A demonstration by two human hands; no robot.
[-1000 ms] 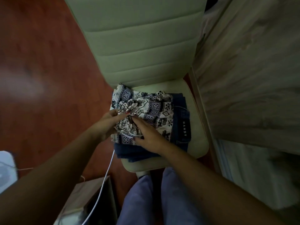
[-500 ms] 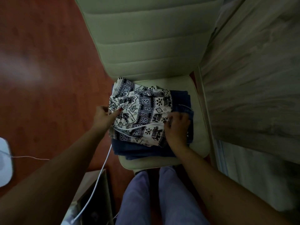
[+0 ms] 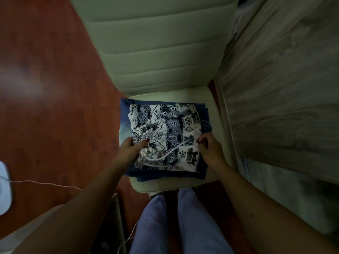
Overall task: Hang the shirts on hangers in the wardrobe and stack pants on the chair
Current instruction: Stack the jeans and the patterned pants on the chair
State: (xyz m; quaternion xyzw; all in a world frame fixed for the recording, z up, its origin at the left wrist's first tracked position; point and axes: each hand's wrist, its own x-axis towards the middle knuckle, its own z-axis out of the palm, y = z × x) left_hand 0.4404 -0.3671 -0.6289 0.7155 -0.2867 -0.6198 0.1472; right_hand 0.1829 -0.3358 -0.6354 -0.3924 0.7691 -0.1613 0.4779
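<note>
A pale green padded chair (image 3: 211,99) stands in front of me. On its seat lies folded blue denim (image 3: 165,174), and on top of that a folded pair of white pants with a dark blue pattern (image 3: 172,129) and a white drawstring. My left hand (image 3: 128,151) grips the patterned pants at their left edge, thumb on top. My right hand (image 3: 209,149) pinches their right edge, fingers curled over the cloth. Both hands rest on the stack.
A grey wood-grain panel (image 3: 284,88) stands close on the right of the chair. Red-brown floor (image 3: 55,88) stretches to the left. A white device (image 3: 3,187) with a thin cable sits at the far left, a box (image 3: 110,226) lies by my legs.
The patterned pants have shifted right and now lie flatter and squarer on the denim. My hands have moved apart to the left and right edges of the pants.
</note>
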